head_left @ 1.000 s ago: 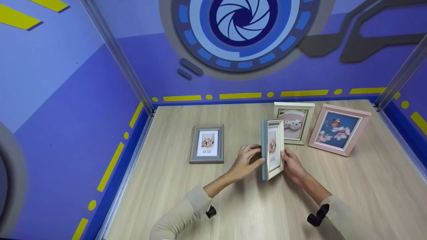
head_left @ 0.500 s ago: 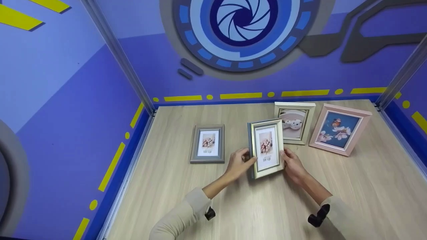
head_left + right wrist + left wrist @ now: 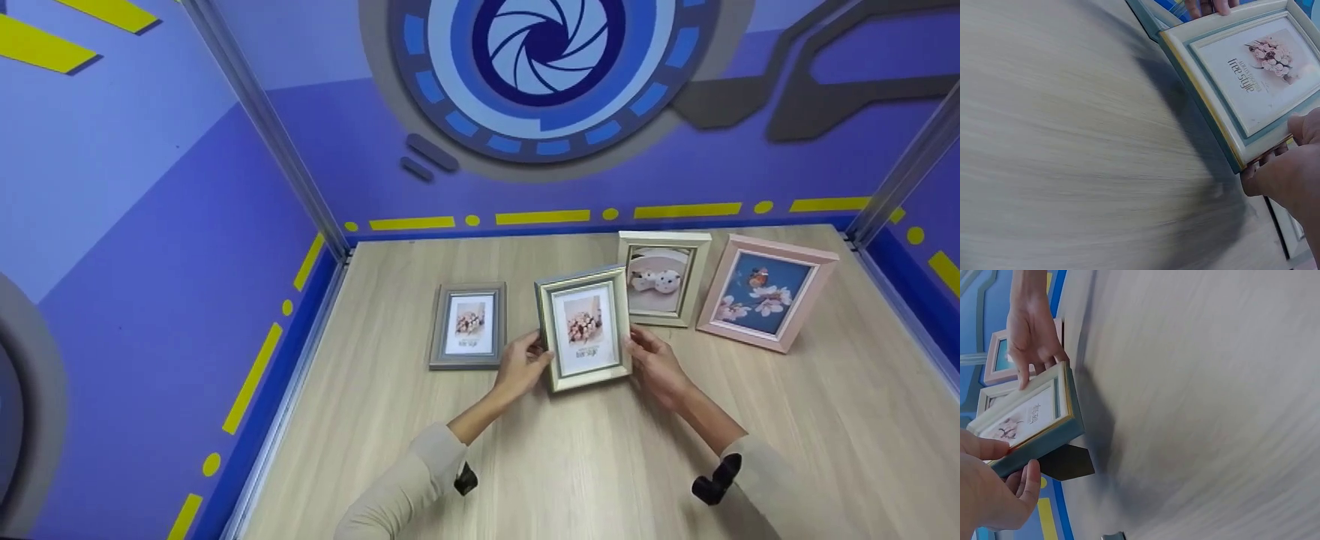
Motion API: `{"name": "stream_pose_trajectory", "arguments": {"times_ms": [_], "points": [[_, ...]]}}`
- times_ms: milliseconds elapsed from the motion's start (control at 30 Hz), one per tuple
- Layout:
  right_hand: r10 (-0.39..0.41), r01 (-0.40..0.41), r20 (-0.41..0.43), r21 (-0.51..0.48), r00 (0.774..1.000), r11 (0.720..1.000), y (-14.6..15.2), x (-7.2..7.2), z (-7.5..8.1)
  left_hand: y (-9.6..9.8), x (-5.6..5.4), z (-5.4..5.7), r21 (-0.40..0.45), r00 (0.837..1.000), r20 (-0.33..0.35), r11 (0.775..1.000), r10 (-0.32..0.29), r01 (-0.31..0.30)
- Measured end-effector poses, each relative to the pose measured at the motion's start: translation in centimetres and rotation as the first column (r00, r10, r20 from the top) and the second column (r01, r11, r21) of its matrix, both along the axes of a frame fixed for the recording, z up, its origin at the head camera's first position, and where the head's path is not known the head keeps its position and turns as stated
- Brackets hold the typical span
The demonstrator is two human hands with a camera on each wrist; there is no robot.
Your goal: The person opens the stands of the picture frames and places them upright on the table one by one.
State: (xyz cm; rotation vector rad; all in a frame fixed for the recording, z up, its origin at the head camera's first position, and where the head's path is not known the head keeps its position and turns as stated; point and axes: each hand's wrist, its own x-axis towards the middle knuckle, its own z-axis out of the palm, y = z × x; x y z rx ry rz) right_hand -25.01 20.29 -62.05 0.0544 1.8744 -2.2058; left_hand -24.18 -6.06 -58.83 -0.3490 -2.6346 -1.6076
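Observation:
Both hands hold a cream picture frame [image 3: 587,330] with a gold line, blue-green sides and a print of a pink bouquet. It is raised over the table, its front tilted up. On its left edge, my left hand [image 3: 521,367] pinches it, thumb on the front and fingers behind. My right hand [image 3: 660,367] grips the right edge the same way. In the left wrist view, a dark stand leg [image 3: 1067,463] sticks out from the back. To the left lies a grey picture frame [image 3: 468,325] with a similar print.
Behind the held frame stands a white picture frame [image 3: 664,279], partly covered by it. A pink picture frame [image 3: 768,292] with a bird and blossoms stands at the back right. Blue-purple panels [image 3: 315,150] wall in the wooden table [image 3: 540,465] at the back and sides.
The cream picture frame has turned from nearly edge-on to face the head camera and shifted left. My left hand moved left with it; the right hand stays at the right edge.

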Motion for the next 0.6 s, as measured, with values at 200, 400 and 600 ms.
{"name": "stream_pose_trajectory", "arguments": {"times_ms": [200,400,600], "points": [[-0.044,0.044,-0.015,0.045,0.999,0.998,-0.8,-0.8,0.2,-0.7,-1.0,-0.2,0.001,0.999,-0.006,0.999,0.044,-0.044],[-0.108,0.15,-0.156,0.288,0.982,0.946,-2.2,-1.5,0.6,-1.2,-2.0,-0.4,-0.034,0.994,-0.034,0.994,0.1,-0.102],[-0.155,0.27,-0.282,0.436,0.947,0.859,-3.4,-2.5,1.2,-1.4,-3.3,-0.2,-0.029,0.987,-0.055,0.988,0.149,-0.151]]}}
